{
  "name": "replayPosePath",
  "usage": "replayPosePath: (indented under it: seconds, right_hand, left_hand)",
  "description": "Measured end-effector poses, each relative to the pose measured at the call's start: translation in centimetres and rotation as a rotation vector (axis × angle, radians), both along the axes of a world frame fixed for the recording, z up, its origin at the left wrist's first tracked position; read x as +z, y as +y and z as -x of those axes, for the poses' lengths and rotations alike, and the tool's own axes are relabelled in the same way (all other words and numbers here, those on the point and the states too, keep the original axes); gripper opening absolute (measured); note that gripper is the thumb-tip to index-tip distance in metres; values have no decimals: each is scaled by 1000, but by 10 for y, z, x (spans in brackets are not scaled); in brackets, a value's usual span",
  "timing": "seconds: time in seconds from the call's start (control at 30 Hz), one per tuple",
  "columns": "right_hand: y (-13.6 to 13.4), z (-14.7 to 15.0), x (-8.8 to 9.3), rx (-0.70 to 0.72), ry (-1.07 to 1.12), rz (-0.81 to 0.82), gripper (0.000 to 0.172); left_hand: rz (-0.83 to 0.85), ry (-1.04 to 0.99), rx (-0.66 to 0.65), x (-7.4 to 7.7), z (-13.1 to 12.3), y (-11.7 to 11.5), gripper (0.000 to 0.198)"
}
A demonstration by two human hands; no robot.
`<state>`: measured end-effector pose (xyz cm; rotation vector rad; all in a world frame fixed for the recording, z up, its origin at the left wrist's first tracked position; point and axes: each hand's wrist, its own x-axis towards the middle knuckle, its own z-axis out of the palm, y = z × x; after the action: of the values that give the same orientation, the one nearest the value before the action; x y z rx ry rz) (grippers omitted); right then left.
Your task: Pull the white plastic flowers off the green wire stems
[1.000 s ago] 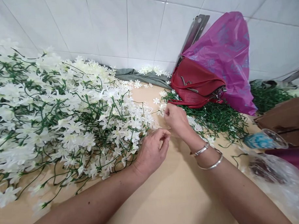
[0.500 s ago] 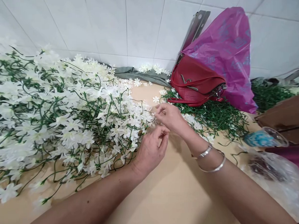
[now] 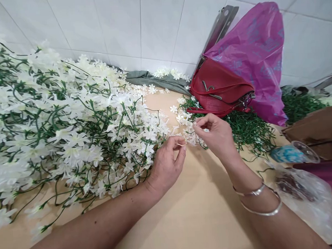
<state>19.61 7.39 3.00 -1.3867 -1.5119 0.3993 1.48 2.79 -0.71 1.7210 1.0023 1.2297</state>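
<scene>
My left hand (image 3: 167, 164) is at the right edge of a big heap of white artificial flowers (image 3: 74, 138) with green stems. Its thumb and fingers pinch a thin pale piece, like a flower stamen (image 3: 180, 144). To the right, my right hand (image 3: 217, 135), with two silver bangles (image 3: 262, 201) on its wrist, is closed in a pinch. Something small and whitish shows at its fingertips, too small to name. Beneath and between the hands lie loose white blossoms and stamen pieces (image 3: 192, 138) on the table.
A red handbag (image 3: 221, 84) and a pink plastic bag (image 3: 256, 56) stand against the tiled wall. Green stems (image 3: 246, 130) lie in front of them. At right are a blue-and-white cup-like item (image 3: 288, 154), a clear plastic bag (image 3: 315, 199) and a brown bag (image 3: 315, 130).
My right hand has moved right, away from my left hand, and the two are now apart. My left hand has stayed nearly in place, fingers still pinched.
</scene>
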Motion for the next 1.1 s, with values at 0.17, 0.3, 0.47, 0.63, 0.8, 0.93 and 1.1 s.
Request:
replayPosePath:
  seconds: [0.17,0.3,0.47,0.63,0.8,0.93,1.1]
  right_hand:
    - [-39,14,1,-82,52,-34,13]
    - [-59,33,-4,-109,-38,-52,12]
    - [-60,37,-10,-52,237,39,16]
    - [-58,37,-14,-53,396,91,18]
    - [-54,32,-18,0,419,167,20]
    - [-49,12,-9,-30,438,119,20]
    - [-52,-5,10,98,455,209,21]
  left_hand:
    - [9,-50,-45,5,3,-1,23]
    - [-82,-124,-35,7,4,-1,13]
    - [138,-371,-82,3,1,2,28]
    - [144,-364,-101,5,0,2,17]
    - [221,-456,-69,7,0,2,25]
    - [138,-358,-61,6,1,0,8]
    - [74,-237,-45,5,4,1,10]
